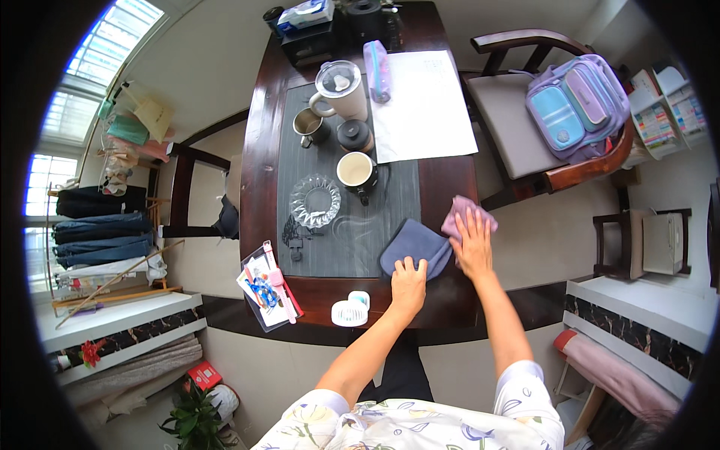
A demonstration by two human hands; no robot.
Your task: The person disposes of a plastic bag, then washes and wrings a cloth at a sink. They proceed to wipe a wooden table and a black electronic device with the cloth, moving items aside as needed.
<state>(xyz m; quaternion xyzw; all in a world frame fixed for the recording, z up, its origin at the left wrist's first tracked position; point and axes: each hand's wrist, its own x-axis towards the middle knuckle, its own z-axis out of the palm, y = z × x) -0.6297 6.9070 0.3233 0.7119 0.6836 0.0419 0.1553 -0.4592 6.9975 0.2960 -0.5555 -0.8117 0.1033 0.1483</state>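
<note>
A dark blue fabric item (pixel 413 247), perhaps a cap, lies by the near right corner of the dark wooden table (pixel 360 301). The curled fingers of my left hand (pixel 409 286) grip its near edge. My right hand (pixel 474 242) presses a pink cloth (pixel 453 216) at the table's right edge, fingers over the top and cloth showing on both sides. The cloth touches or nearly touches the blue item. Left of my left hand is a small white fan-like device (pixel 350 313).
A glass ashtray (pixel 315 201), a dark mug (pixel 356 171), a metal cup (pixel 309 125), a black-lidded container (pixel 355 136) and a lidded white tumbler (pixel 341 90) stand mid-table. Beyond are a paper sheet (pixel 424 107) and pencil case (pixel 377 72). A backpack (pixel 579 107) rests on the right chair (pixel 509 118).
</note>
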